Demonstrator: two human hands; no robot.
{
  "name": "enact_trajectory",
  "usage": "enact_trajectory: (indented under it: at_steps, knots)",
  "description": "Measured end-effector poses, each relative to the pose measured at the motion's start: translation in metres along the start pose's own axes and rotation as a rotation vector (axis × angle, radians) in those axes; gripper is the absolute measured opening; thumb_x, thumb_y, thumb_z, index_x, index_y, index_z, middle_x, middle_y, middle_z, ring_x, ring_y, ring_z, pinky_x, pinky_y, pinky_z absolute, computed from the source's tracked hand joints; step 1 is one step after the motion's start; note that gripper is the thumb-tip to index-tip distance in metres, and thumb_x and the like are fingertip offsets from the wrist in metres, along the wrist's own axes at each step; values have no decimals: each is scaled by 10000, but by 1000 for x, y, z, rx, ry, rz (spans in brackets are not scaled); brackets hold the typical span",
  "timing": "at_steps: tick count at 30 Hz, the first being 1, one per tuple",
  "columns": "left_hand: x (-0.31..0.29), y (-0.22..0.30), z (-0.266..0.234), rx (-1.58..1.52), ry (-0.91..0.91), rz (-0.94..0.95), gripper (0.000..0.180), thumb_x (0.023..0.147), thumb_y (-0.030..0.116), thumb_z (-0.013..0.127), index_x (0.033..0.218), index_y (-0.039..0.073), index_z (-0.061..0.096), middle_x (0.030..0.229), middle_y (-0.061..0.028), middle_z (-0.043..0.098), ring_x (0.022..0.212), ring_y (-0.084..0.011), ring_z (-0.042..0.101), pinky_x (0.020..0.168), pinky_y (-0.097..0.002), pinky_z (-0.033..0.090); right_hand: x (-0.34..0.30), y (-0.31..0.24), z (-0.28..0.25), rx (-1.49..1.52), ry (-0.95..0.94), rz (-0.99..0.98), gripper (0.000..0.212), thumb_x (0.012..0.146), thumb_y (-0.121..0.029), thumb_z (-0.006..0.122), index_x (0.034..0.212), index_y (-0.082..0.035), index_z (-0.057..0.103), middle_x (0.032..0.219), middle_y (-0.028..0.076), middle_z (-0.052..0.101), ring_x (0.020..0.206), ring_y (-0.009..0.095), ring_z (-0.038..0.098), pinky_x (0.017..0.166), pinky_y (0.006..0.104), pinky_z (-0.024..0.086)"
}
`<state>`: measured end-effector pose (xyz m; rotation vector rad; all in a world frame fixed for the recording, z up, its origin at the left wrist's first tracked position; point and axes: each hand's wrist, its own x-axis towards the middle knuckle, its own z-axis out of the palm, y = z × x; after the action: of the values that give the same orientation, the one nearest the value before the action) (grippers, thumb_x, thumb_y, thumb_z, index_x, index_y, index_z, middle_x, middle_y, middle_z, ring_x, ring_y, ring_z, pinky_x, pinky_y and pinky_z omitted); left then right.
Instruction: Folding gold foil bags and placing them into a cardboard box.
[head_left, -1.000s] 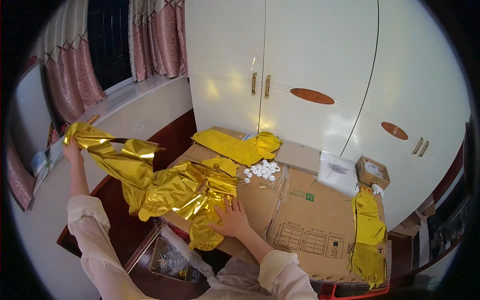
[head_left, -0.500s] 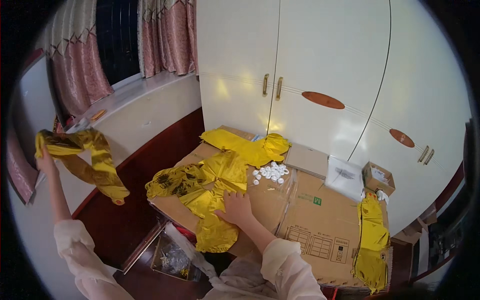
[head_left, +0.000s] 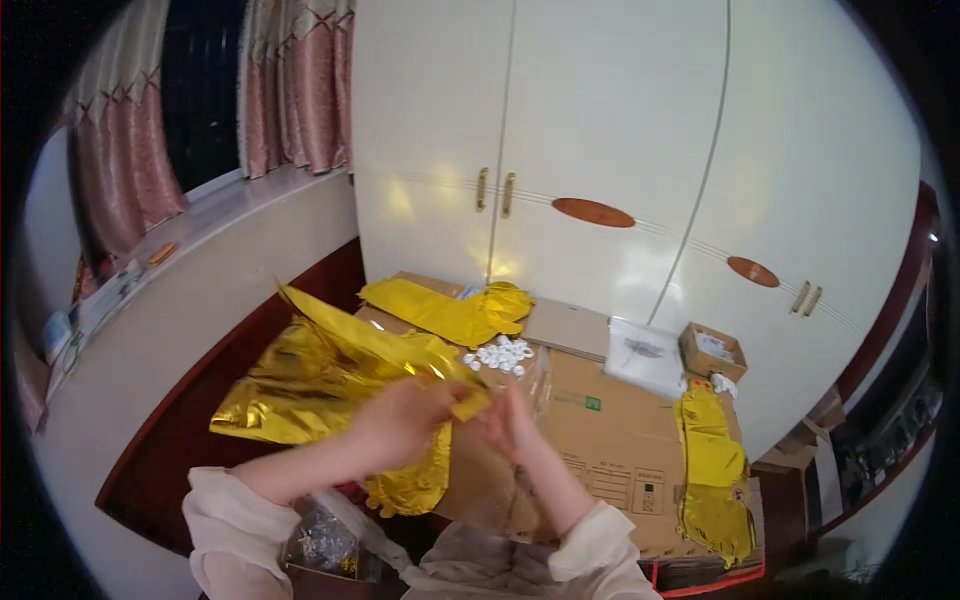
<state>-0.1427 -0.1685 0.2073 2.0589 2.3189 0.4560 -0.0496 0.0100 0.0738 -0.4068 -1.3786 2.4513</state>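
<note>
A flat, uninflated gold foil balloon (head_left: 300, 375) stretches from my hands toward the left, its broad end off the cardboard. My left hand (head_left: 395, 425) is closed on it near its right end. Against that same end my right hand (head_left: 508, 420) has its fingers drawn together, blurred by motion; they seem to pinch the foil's tip. Beneath my left hand, part of another gold foil balloon (head_left: 415, 485) hangs over the cardboard's near edge. Just beyond my hands is a pile of small white round pieces (head_left: 500, 355).
Flattened cardboard (head_left: 600, 430) forms the work surface. More gold foil lies at the back (head_left: 430, 310) and right edge (head_left: 715, 470). A small open box (head_left: 712, 348) stands beside a clear plastic bag (head_left: 645, 355). White cabinet doors (head_left: 610, 120) rise behind. A box of clear-wrapped items (head_left: 330, 540) sits below.
My left hand has swung from the far left to the middle, bringing the foil balloon along. My right hand has lifted off the foil on the cardboard and met my left. The view has shifted slightly.
</note>
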Motion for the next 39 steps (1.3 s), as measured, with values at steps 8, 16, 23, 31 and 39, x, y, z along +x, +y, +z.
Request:
enact_trajectory:
  at_steps: [8, 16, 23, 31, 39]
  knots:
    - [52, 111, 172, -134, 102, 772, 326, 849, 133, 559, 1171, 89, 536, 1277, -137, 565, 1192, -270, 566, 1025, -483, 397, -161, -70, -110, -364, 256, -1, 593, 910, -128, 656, 1427, -61, 373, 1127, 131, 643, 914, 174, 665, 767, 264, 552]
    - [66, 155, 223, -186, -19, 1089, 282, 882, 194, 534, 1151, 114, 519, 1424, -182, 451, 1391, -308, 361, 1118, -487, 297, -227, -42, -181, -598, 424, 198, 451, 905, -37, 649, 1326, -39, 487, 1003, 63, 663, 847, 121, 641, 712, 246, 532]
    - [54, 183, 257, -280, 65, 1101, 219, 885, 210, 508, 1071, 109, 559, 1350, -166, 512, 1311, -310, 457, 1105, -435, 355, -195, -17, -188, -884, 231, -51, 459, 922, -192, 651, 1343, -89, 501, 1282, 106, 572, 1121, 219, 567, 907, 348, 472]
    - [35, 192, 232, -332, -64, 1155, 377, 853, 270, 619, 1156, 54, 557, 1328, -159, 524, 1254, -304, 503, 1071, -441, 381, -159, 7, -171, -1963, -146, -211, 610, 979, -513, 420, 1498, -204, 335, 1570, 61, 286, 1440, 339, 258, 1149, 600, 138]
    - [53, 50, 152, -250, -133, 274, 571, 840, 335, 654, 1306, 34, 523, 1338, -217, 507, 1249, -380, 467, 1050, -481, 358, -149, -31, -234, -1984, 79, -106, 603, 993, -488, 386, 1510, -188, 307, 1572, 80, 277, 1449, 338, 230, 1155, 600, 84]
